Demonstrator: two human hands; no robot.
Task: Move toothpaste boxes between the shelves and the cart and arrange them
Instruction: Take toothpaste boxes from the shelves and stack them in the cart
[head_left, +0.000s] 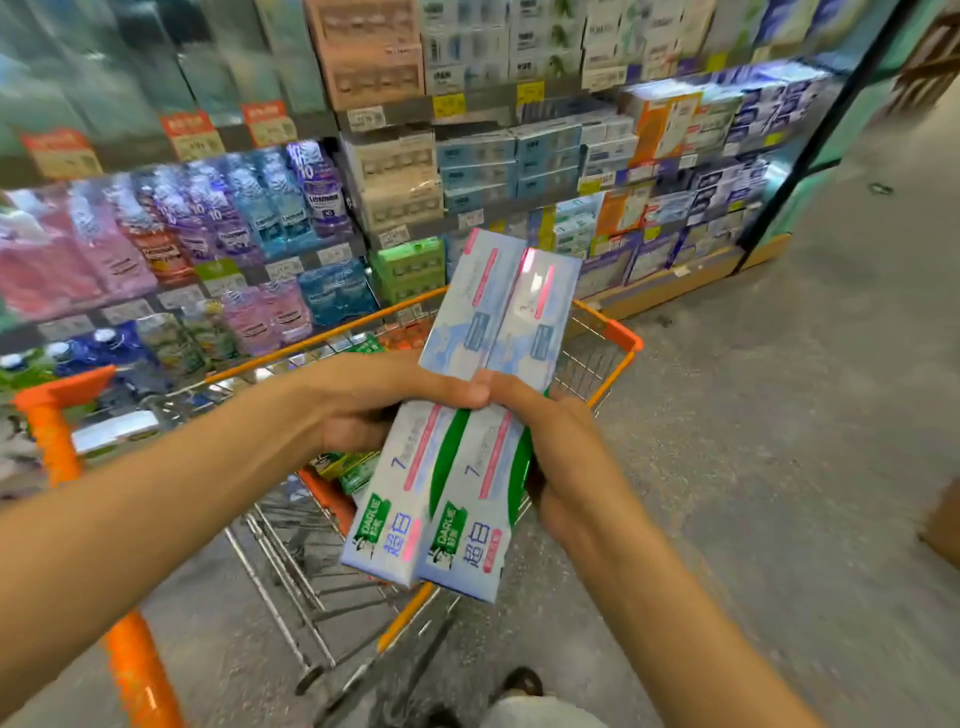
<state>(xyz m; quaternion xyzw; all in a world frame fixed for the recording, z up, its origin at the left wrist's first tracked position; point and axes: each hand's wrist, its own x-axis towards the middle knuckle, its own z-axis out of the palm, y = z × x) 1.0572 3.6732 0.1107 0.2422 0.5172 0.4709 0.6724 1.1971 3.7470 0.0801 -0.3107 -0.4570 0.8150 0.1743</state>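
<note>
Two toothpaste boxes (467, 415), side by side, are held above the orange-rimmed cart (613, 338). The left hand (374, 400) and right hand (556, 447) both grip the pair at mid-length, fingers curled round the outer edges, thumbs meeting on top. The boxes' long axis runs from the person toward the shelves (467, 171) ahead, far end raised. Both hands are equally near. Judgement: either destination remains reachable; the cart lies directly below.
</note>
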